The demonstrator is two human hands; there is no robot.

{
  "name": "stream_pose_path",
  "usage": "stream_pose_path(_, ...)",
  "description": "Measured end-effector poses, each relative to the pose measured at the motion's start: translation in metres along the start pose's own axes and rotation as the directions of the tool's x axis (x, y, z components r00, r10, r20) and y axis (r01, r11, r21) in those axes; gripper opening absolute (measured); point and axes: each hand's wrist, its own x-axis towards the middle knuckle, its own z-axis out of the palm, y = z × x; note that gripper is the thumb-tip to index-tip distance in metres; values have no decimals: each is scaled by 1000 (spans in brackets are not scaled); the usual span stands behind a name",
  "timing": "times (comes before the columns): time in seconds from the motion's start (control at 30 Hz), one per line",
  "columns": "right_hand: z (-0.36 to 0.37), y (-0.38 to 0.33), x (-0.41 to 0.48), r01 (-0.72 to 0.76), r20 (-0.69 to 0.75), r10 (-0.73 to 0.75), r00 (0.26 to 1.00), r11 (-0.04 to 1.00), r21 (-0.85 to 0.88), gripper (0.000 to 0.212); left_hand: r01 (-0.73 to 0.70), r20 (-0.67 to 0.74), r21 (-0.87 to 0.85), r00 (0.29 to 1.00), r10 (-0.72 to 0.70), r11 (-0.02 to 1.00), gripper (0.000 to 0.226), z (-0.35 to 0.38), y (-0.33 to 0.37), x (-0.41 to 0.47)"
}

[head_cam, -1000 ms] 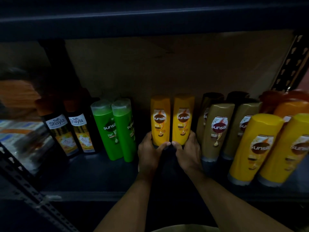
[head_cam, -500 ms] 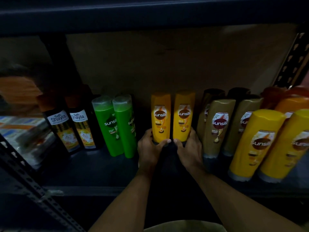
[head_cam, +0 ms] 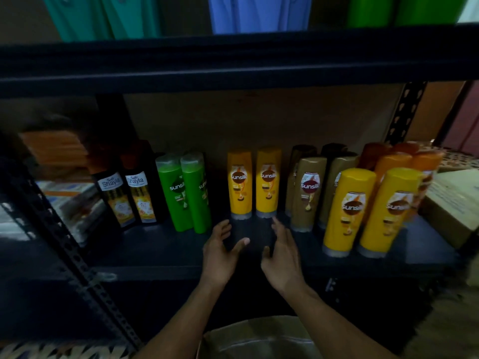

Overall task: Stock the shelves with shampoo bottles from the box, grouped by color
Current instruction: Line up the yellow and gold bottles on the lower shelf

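Observation:
Two small yellow Sunsilk bottles (head_cam: 254,182) stand upright side by side at mid-shelf on the dark shelf board (head_cam: 160,250). My left hand (head_cam: 220,252) and my right hand (head_cam: 282,257) hover just in front of them, fingers spread and relaxed, touching nothing. Left of the pair stand two green Sunsilk bottles (head_cam: 185,193) and two black Shayla bottles (head_cam: 128,198). On the right are brown bottles (head_cam: 308,193), two larger yellow bottles (head_cam: 370,211) and orange bottles (head_cam: 404,164). The rim of a cardboard box (head_cam: 259,332) shows at the bottom edge.
The upper shelf beam (head_cam: 233,60) runs overhead, with teal, blue and green bottles (head_cam: 259,11) above it. A perforated upright (head_cam: 70,255) slants at the lower left. Stacked packets (head_cam: 70,203) lie at the left, a carton (head_cam: 453,206) at the right.
Both hands have let go of the two small yellow bottles and pulled back toward me. The bottles stay standing. The camera has tilted up, showing the upper shelf.

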Motion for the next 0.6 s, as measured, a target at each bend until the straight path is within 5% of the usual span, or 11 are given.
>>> stream_pose_path(0.33, -110, 44, -55, 133, -362, -130, 923, 991, -17, 45, -120, 182, 10, 976, 117, 993, 56, 44, 54, -57)
stream_pose_path(0.5, -154, 77, -41, -3, -558, 22, 829, 999, 34, 45, -144, 248, -14, 958, 143, 990, 68, 102, 89, -55)
stream_pose_path(0.6, -171, 101, -27, -100, -533, 136, 835, 990, 96, 62, -122, 259, -34, 958, 127, 992, 79, 135, 102, -50)
